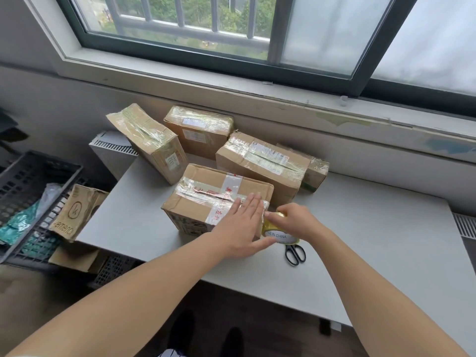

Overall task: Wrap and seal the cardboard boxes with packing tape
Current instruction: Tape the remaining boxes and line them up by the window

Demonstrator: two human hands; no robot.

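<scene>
While taped, box lengthwise left-right.

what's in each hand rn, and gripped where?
Right hand grips the yellow packing tape roll around its outer rim. Left hand holds nothing; it lies flat on the nearest taped cardboard box.

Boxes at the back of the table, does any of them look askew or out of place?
Yes. The back-left box is tilted, overhanging the table edge above the radiator. The other boxes sit flat.
</scene>
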